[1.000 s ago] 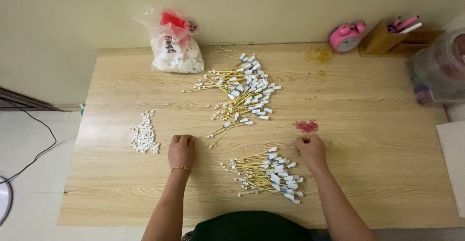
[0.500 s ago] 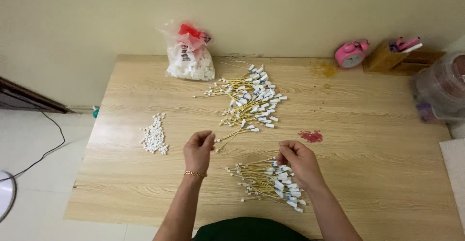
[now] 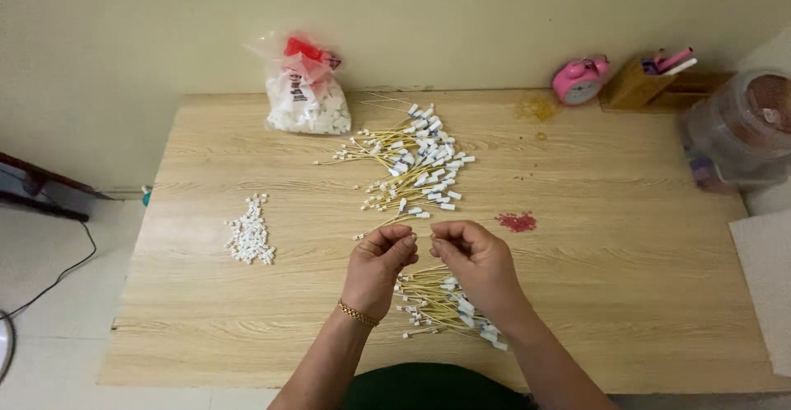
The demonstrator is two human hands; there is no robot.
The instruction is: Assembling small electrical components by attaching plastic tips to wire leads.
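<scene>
Head view looks down on my two bare hands raised together over a pale wood-grain table (image 3: pixel 626 295). My left hand (image 3: pixel 377 268), with a thin gold bracelet (image 3: pixel 357 313) at the wrist, has a narrow grip, fingertips pinched on something small that I cannot make out. My right hand (image 3: pixel 478 268) is curled the same way, its grip narrow, thumb and fingers nearly meeting those of the left; whether it holds anything I cannot tell.

Under and just behind my right hand lies the near pile of sticks (image 3: pixel 437 304), thin yellow stems with small white plastic caps on their ends. A second, larger far pile of sticks (image 3: pixel 416 163) fans out in the middle of the table. That makes two piles; the sticks are too many to count.

Off to the left sits one loose heap of tiny white caps (image 3: pixel 250 233), blocky and matte. One crinkled clear plastic bag (image 3: pixel 305 93) of the same white pieces stands by the wall. One small scatter of red bits (image 3: pixel 517 222) lies right of my hands. At the far right edge are one pink round clock (image 3: pixel 579 80), one wooden holder (image 3: pixel 638 84) and one clear plastic jar (image 3: pixel 741 130).
</scene>
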